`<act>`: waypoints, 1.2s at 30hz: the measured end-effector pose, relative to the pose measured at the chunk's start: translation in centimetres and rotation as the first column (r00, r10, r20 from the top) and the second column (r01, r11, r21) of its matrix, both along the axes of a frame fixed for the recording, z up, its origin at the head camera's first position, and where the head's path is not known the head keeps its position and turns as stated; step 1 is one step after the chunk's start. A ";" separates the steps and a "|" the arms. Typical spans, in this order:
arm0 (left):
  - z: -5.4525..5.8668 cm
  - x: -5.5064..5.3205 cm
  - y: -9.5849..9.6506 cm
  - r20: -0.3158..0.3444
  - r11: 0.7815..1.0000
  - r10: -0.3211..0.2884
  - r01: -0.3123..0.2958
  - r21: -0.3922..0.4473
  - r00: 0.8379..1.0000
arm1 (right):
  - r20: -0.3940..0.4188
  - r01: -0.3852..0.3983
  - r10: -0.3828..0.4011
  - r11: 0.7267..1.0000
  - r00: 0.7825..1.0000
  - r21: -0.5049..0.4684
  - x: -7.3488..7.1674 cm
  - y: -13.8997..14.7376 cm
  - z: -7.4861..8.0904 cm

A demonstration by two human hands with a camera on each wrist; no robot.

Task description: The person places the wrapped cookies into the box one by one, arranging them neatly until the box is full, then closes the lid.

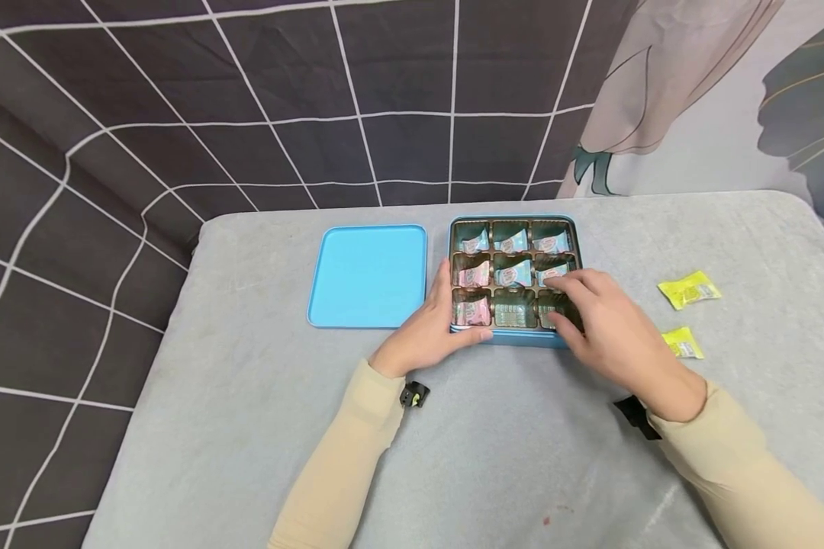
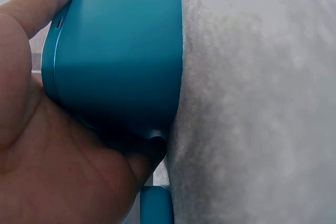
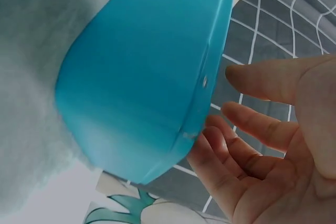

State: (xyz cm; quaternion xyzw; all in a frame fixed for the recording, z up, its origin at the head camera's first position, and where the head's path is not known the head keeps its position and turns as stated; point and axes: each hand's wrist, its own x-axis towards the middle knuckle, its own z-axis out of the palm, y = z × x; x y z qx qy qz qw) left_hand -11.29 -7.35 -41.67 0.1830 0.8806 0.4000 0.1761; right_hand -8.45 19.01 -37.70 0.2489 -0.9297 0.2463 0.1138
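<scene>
A blue tin box (image 1: 525, 338) with a divided tray stands on the table. Blue-wrapped candies (image 1: 513, 242) fill its back row, and two more lie in the middle row beside a pink-wrapped candy (image 1: 474, 274). Another pink candy (image 1: 473, 311) sits front left; the front middle compartment shows its bare bottom. My left hand (image 1: 422, 334) holds the box's front left corner, thumb along the front, fingers along the left side. Over the right side, my right hand (image 1: 607, 328) reaches across the front right compartments, partly hiding them. Its thumb and fingers (image 3: 257, 124) are spread, nothing between them.
The blue lid (image 1: 367, 278) lies flat left of the box. Two yellow-wrapped candies (image 1: 689, 290) lie on the grey tablecloth (image 1: 233, 427) to the right, the nearer one partly behind my right hand. A dark checked cloth (image 1: 398, 91) hangs behind the table.
</scene>
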 end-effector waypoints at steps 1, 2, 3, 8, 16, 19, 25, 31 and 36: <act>0.0 0.0 0.0 0.002 1.000 0.000 0.000 0.000 1.000 | 0.000 0.006 -0.006 1.000 1.000 0.007 0.1 0.2 0.0; 0.0 0.0 0.0 0.003 1.000 0.001 -0.001 -0.002 1.000 | 0.000 0.009 -0.009 1.000 1.000 0.011 0.1 0.3 0.0; 0.0 0.0 0.0 0.005 1.000 0.001 -0.001 -0.002 1.000 | 0.000 0.012 -0.012 1.000 1.000 0.015 0.2 0.5 -0.1; -0.1 0.0 -0.1 0.009 1.000 0.001 -0.001 0.001 1.000 | -0.015 0.009 -0.009 1.000 1.000 0.014 0.5 1.1 -0.1; 0.0 0.1 0.0 0.007 1.000 -0.002 0.002 0.017 1.000 | -0.016 0.035 -0.035 0.999 0.999 -0.005 1.0 2.0 0.2; 0.0 0.1 -0.1 0.009 1.000 -0.002 0.002 0.019 1.000 | -0.018 0.047 -0.048 0.999 0.999 -0.006 1.1 2.6 0.1; 0.0 0.1 -0.1 0.012 1.000 0.001 -0.001 0.011 1.000 | 0.032 0.098 -0.097 0.995 0.995 -0.017 1.4 3.8 -0.1; 0.0 0.1 -0.1 0.009 1.000 0.000 0.000 0.007 1.000 | 0.044 0.142 -0.142 0.990 0.989 0.006 1.6 5.3 -0.1; 0.2 0.2 -0.1 0.013 1.000 -0.004 0.004 0.016 1.000 | 0.058 0.158 -0.161 0.986 0.985 0.052 1.9 6.8 -0.4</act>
